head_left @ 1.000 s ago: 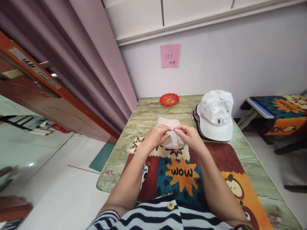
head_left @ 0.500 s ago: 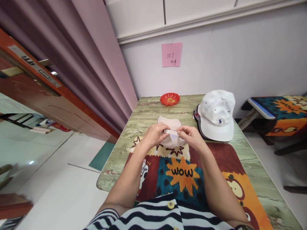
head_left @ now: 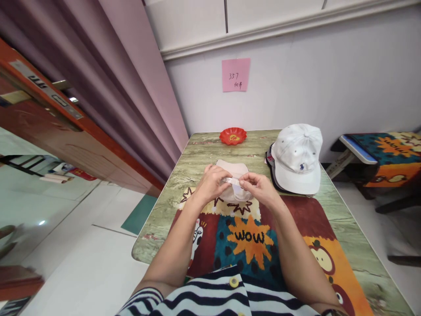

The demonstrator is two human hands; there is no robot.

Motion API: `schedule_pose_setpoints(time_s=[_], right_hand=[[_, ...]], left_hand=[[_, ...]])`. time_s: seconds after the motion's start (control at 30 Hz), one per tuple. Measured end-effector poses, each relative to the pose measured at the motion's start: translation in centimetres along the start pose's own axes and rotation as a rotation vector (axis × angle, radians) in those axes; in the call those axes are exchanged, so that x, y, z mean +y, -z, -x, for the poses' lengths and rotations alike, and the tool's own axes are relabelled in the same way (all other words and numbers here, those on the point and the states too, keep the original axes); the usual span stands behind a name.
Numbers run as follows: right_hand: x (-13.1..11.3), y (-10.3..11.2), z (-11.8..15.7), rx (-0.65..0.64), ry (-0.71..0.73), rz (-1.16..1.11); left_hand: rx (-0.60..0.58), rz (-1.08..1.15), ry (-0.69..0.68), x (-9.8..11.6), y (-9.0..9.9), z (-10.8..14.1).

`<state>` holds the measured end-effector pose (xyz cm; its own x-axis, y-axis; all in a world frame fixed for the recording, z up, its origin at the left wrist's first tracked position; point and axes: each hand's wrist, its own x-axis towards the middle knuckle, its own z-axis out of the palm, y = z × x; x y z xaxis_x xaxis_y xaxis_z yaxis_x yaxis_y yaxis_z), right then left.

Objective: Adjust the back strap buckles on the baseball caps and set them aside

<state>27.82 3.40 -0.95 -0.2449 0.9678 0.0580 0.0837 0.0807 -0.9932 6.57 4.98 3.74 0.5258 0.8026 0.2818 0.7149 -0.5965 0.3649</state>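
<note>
A pale cap (head_left: pixel 234 167) lies on the table between my hands, its brim toward the wall and its back strap nearer me. My left hand (head_left: pixel 213 181) pinches the left end of the light strap (head_left: pixel 233 181). With thumb and fingers together, my right hand (head_left: pixel 256 186) grips the strap's right end. The cap's lower part rests over the upper edge of the colourful mat (head_left: pixel 251 237). To the right, a white cap (head_left: pixel 297 160) with a small dark logo sits on top of darker caps.
A red scalloped dish (head_left: pixel 233 136) stands at the table's (head_left: pixel 204 149) far side. Behind it, a pink note (head_left: pixel 236 75) is on the wall. An orange-brown door (head_left: pixel 98 145) and a purple curtain are at the left. Another table with a similar mat (head_left: pixel 394 151) stands at the right.
My right hand has moved slightly left along the strap, closer to my left hand. My left hand has shifted slightly, still gripping the strap.
</note>
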Motion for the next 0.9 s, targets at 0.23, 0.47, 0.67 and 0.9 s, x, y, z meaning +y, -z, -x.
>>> schedule_pose_setpoints(time_s=[0.23, 0.47, 0.67, 0.9], right_hand=[[-0.2, -0.2, -0.1, 0.025, 0.019, 0.068], [0.0, -0.6, -0.1, 0.062, 0.055, 0.095], [0.4, -0.8, -0.3, 0.067, 0.064, 0.093], [0.6, -0.8, -0.3, 0.053, 0.03, 0.056]], left_hand=[[-0.01, 0.003, -0.036, 0.4, -0.4, 0.0], [-0.038, -0.018, -0.04, 0.8, -0.5, -0.1], [-0.037, 0.006, -0.024, 0.8, -0.5, 0.0], [-0.017, 0.298, 0.047, -1.0, 0.0, -0.6]])
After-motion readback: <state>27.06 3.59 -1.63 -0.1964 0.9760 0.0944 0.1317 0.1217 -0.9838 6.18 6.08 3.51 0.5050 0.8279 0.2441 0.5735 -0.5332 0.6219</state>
